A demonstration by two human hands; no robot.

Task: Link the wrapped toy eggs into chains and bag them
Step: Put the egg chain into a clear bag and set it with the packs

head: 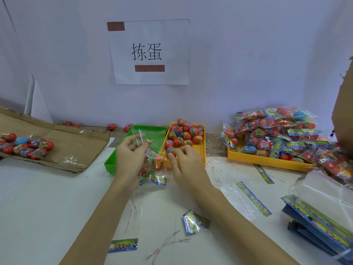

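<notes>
Her left hand [129,157] grips a clear bag [150,165] part-filled with eggs; the right hand [183,161] pinches one egg [170,150] at the yellow tray [200,150]. Green tray [114,161] just left; filled bags [277,134] piled right.

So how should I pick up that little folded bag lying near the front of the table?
Pinch the folded bag from above by its raised upper-left corner. It lies almost flat on the table, crumpled, so that lifted edge probably gives fingers the easiest way under. The rest looks too flat to grasp.
</notes>
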